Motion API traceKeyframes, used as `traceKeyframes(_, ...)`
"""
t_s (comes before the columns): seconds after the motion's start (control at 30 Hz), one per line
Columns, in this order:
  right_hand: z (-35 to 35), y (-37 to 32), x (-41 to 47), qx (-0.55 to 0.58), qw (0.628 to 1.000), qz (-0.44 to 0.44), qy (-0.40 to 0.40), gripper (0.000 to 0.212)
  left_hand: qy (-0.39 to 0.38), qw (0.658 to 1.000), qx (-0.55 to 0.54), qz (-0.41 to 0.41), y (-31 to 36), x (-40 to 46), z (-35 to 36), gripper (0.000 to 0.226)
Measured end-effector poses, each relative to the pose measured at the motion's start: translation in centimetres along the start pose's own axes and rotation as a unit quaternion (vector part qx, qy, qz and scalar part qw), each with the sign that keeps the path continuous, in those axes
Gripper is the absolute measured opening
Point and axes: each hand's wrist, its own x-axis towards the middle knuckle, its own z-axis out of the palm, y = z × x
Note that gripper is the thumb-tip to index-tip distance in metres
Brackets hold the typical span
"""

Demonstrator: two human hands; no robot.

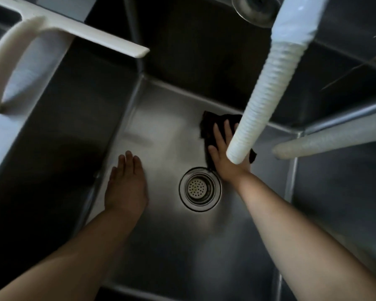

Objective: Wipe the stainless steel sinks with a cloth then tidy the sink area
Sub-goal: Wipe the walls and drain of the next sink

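Sink steel filled most of what I saw from the head camera: a deep square basin with dark walls and a brighter floor. Its round drain, fitted with a perforated strainer, sat near the middle of that floor.

My right hand lay flat on a dark cloth, pressing it against the floor of the basin just beyond the drain, toward the far right corner. Those fingers were straight and slightly spread on the fabric; a white ribbed hose hanging down from above hid the outer ones, so I could not tell how they lay. The cloth's near edge reached almost to the drain's rim.

My left hand was open, palm down, over the floor to the left of the drain, fingers straight and close together. I could not tell whether it touched the steel.

A white faucet arm crossed the upper left corner of the basin, and a second pale hose reached in from the right, near the sink's right wall.
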Motion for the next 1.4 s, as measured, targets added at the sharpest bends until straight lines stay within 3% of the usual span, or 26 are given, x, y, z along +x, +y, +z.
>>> traceKeyframes(0.27, -0.6, 8.0, -2.8, -0.001, 0.976, 0.217, -0.006, 0.061, 0.006, 1.0, 0.002, 0.019, -0.4, -0.1, 0.0, 0.092)
traceKeyframes(0.47, 0.6, 4.3, -6.1, 0.041, 0.945, 0.324, -0.031, 0.06, -0.012, 0.999, -0.006, 0.042, -0.6, -1.4, -1.0, 0.082)
traceKeyframes(0.57, 0.5, 0.0, -5.6, 0.049, 0.957, 0.282, -0.046, 0.062, 0.002, 0.997, -0.022, 0.068, -1.4, -2.9, -1.8, 0.074)
traceKeyframes(0.8, 0.1, -12.4, -0.2, 0.024, 0.994, 0.049, -0.094, 0.062, 0.052, 0.996, 0.001, 0.075, -5.0, -6.7, -3.8, 0.061)
traceKeyframes(0.97, 1.6, -18.4, 0.1, 0.016, 0.994, -0.064, -0.086, 0.063, 0.089, 0.995, -0.002, 0.044, -6.2, -7.4, -3.6, 0.052)
traceKeyframes(1.17, 3.4, -19.6, -5.5, -0.02, 0.975, -0.197, -0.096, 0.063, 0.075, 0.996, 0.017, 0.053, -6.0, -7.4, -2.9, 0.052)
traceKeyframes(1.27, 2.9, -17.6, -5.6, -0.033, 0.973, -0.207, -0.096, 0.061, 0.067, 0.996, 0.012, 0.054, -6.0, -7.5, -2.5, 0.052)
traceKeyframes(1.4, 1.7, -12.9, -3.7, -0.022, 0.993, -0.091, -0.075, 0.061, 0.052, 0.995, 0.019, 0.081, -5.4, -7.5, -1.8, 0.052)
